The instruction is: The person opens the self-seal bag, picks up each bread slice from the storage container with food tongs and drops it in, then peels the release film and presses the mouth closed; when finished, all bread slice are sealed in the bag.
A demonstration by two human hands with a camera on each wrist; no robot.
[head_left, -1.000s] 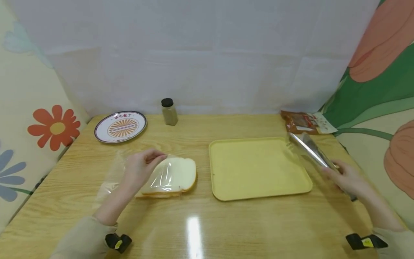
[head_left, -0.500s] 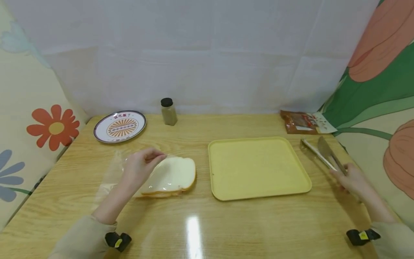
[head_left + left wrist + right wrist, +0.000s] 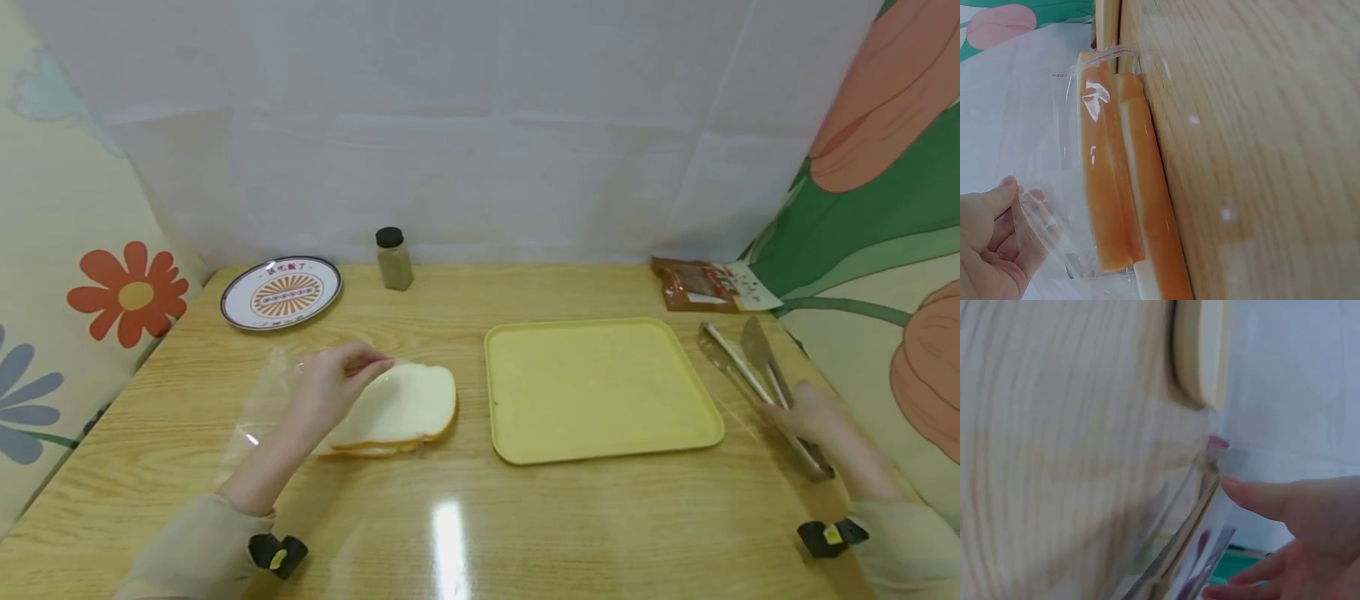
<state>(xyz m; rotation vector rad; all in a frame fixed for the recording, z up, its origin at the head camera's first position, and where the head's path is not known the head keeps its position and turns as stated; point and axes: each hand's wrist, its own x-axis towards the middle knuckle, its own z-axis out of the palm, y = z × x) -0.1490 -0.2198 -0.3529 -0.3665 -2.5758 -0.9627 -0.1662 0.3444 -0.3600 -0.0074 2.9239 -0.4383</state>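
Two slices of white bread (image 3: 412, 404) lie stacked inside a clear plastic bag (image 3: 1063, 150), brown crusts facing the left wrist camera. Thumb and fingers of my left hand (image 3: 330, 387) pinch the bag's film above the bread; that pinch also shows in the left wrist view. At the right side of the table lie metal tongs (image 3: 750, 371), their arms spread apart. My right hand (image 3: 813, 412) is over the middle of the tongs. In the right wrist view its thumb and fingers are straight and spread, the thumb tip right at the tongs' edge.
A yellow tray (image 3: 600, 392) lies between the bread and the tongs. Behind stand a patterned oval plate (image 3: 281, 294) and a black-capped jar (image 3: 393, 262) at the left, with a brown food packet (image 3: 701, 286) at the back right. White cloth (image 3: 480, 133) hangs behind the table.
The tongs have come down onto the table at the right, and the right hand's fingers have loosened from them. The left hand keeps its pinch on the bag in place.
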